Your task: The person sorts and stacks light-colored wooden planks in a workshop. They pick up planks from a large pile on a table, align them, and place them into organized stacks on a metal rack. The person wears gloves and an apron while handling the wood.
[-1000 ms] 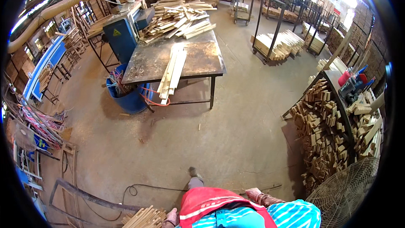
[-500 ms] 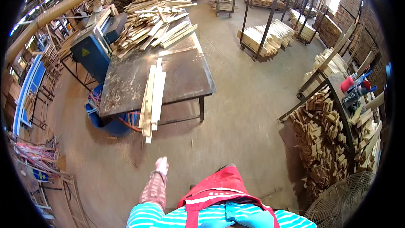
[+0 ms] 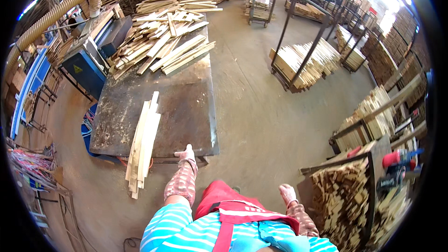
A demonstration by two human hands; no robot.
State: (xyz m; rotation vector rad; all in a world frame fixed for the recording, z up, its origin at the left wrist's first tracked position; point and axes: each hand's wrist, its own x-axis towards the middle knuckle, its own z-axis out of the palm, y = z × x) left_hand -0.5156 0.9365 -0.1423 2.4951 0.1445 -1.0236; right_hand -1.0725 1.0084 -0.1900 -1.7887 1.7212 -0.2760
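Note:
My left hand (image 3: pixel 186 153) reaches over the near edge of a dark, worn table (image 3: pixel 182 112). Its thumb points away from the fingers and nothing is in it; whether it touches the table I cannot tell. To its left lies a small bundle of long pale wooden strips (image 3: pixel 143 142), sticking out past the table's near edge. On the far part of the table a loose heap of wooden strips (image 3: pixel 163 37) is piled. Low at my right side hangs my right hand (image 3: pixel 288 193), empty, its fingers loosely apart. Patterned sleeve covers show on both forearms.
A blue machine (image 3: pixel 84 67) with a ribbed hose (image 3: pixel 56 11) stands left of the table. Carts of stacked wood, one with pale boards (image 3: pixel 308 63), stand ahead to the right. Nearer on the right is a rack of short wood pieces (image 3: pixel 340 196).
The table and strip bundle now appear closer. My left hand has moved forward to the table's edge, and my right hand has come into sight.

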